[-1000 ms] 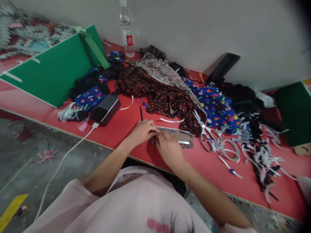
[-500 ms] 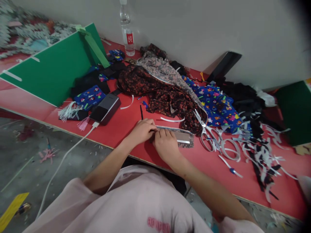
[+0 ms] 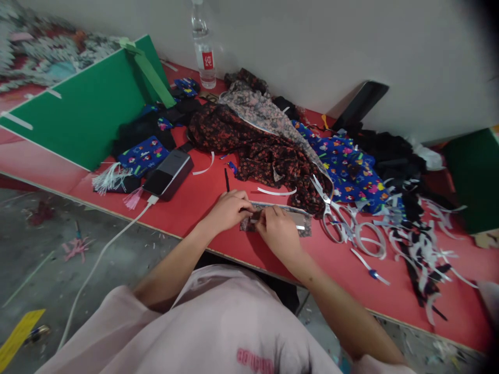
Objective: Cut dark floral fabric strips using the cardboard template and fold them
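A short strip of floral fabric (image 3: 307, 228) lies flat near the table's front edge, with a brown flat piece (image 3: 298, 219) and a narrow white strip (image 3: 300, 227) on it. At the fabric's left end, my left hand (image 3: 233, 209) is closed, with thumb and fingertips pinching its upper edge. My right hand (image 3: 278, 228) rests over the middle of the brown piece, its fingers curled and pressed together near the left hand. What its fingertips hold is hidden. White-handled scissors (image 3: 327, 208) lie open to the right, beside a roll of white tape (image 3: 370, 240).
Dark floral cloth (image 3: 257, 140) and blue printed cloth (image 3: 351, 171) are heaped behind my hands. A power bank (image 3: 169, 174) with a white cable lies left. A water bottle (image 3: 205, 57), green boards (image 3: 89, 104) and a pile of scraps (image 3: 424, 259) surround the red table (image 3: 210, 192).
My right hand has shifted slightly right and its fingers have curled into a pinch, uncovering the fabric's left end. My left hand stays nearly in place.
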Demonstrator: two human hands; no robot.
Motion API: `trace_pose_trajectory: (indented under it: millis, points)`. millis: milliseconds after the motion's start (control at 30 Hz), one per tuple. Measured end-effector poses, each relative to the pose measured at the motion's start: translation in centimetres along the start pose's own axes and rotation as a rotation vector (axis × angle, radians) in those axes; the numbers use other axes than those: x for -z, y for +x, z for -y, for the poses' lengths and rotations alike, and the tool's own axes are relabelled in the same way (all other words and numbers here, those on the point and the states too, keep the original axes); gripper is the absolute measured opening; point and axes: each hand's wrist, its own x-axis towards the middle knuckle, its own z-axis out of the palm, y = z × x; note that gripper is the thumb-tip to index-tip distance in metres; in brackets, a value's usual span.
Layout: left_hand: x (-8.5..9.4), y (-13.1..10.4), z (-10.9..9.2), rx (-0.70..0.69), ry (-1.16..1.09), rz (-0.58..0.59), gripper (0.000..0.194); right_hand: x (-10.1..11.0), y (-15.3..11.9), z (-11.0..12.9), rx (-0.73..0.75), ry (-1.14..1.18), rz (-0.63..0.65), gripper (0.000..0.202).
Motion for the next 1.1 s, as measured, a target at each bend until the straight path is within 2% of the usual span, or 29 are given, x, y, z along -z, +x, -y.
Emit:
trace_pose_trajectory:
  millis: [100, 233, 467, 633, 1100]
  points:
    - [0.0, 0.0, 0.0, 0.006, -0.003, 0.003, 0.013, 0.3, -0.3, -0.2, -0.006, 0.066, -0.003, 0.010]
    - [0.0, 0.0, 0.0, 0.016, -0.014, 0.008, 0.015, 0.6, -0.7, 0.6, 0.069, 0.160, 0.030, 0.014]
    - [0.0, 0.0, 0.0, 0.015, -0.020, 0.008, 0.016, 0.2, -0.9, 1.9, 0.137, -0.078, -0.024, 0.017]
    - [0.1, 0.1, -0.2, 0.016, -0.006, 0.006, 0.014, 0.5, -0.4, 2.6, 0.208, -0.160, 0.001, 0.021]
    - [0.3, 0.1, -0.3, 0.027, 0.040, 0.040, 0.016, -0.2, 0.2, 2.3, 0.130, -0.148, 0.016, 0.016]
